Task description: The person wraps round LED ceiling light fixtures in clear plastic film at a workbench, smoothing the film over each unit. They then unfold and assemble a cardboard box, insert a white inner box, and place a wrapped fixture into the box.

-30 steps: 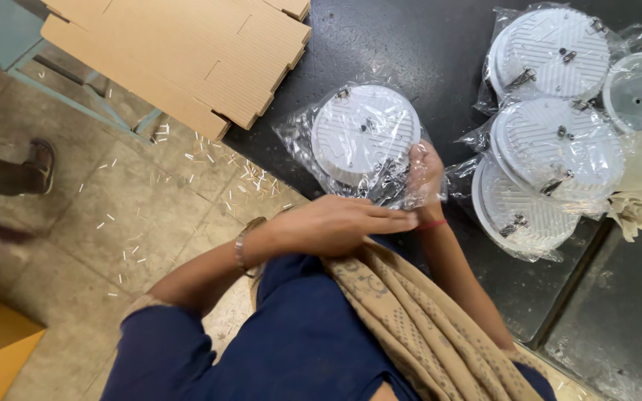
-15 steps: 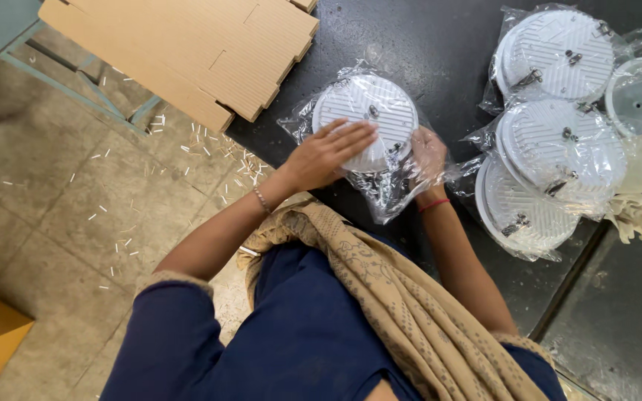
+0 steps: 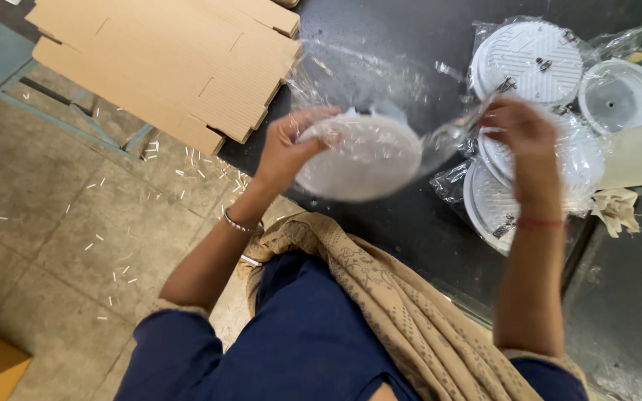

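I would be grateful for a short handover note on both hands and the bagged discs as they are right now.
Left hand: grips the white round disc at its edge, lifted above the black table.
Right hand: pinches the clear plastic bag, pulled up around the disc.
Disc is only partly inside the bag; the bag mouth is unsealed.
Bagged discs lie stacked on the table to the right. Flat cardboard lies at the left.

A worn, tiled stone floor [image 3: 61, 223] littered with pale scraps filled nine o'clock, flattened cardboard sheets [image 3: 165, 67] lay at eleven o'clock, and a dark worktable [image 3: 410, 230] spanned twelve to four.
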Action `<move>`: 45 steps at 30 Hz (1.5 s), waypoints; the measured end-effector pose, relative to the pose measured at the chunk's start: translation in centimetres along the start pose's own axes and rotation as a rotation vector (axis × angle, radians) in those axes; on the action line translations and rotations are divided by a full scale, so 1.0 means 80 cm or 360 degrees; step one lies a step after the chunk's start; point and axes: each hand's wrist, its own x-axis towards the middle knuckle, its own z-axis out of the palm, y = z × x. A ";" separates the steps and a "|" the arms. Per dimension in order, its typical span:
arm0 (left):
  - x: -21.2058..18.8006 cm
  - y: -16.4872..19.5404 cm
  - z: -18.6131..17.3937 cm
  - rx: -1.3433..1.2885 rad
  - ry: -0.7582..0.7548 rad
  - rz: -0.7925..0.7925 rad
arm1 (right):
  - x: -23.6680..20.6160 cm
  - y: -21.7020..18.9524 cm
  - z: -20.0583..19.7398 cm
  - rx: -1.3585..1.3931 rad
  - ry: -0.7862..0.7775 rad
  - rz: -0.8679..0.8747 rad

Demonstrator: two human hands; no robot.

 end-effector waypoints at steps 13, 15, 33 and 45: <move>-0.048 -0.014 0.048 -0.0038 -0.0051 -0.0324 | 0.012 0.026 0.060 -0.0398 -0.1135 0.0198; -0.048 -0.010 0.051 -0.0041 -0.0017 -0.0323 | 0.011 0.022 0.061 -0.0485 -0.1250 -0.0055; -0.024 0.066 0.083 0.1196 0.0066 0.0406 | -0.011 0.026 0.062 -0.0730 -0.1167 -0.0453; -0.056 0.102 0.098 0.1222 -0.0669 0.0439 | -0.005 0.090 0.058 -0.0232 -0.0971 -0.0102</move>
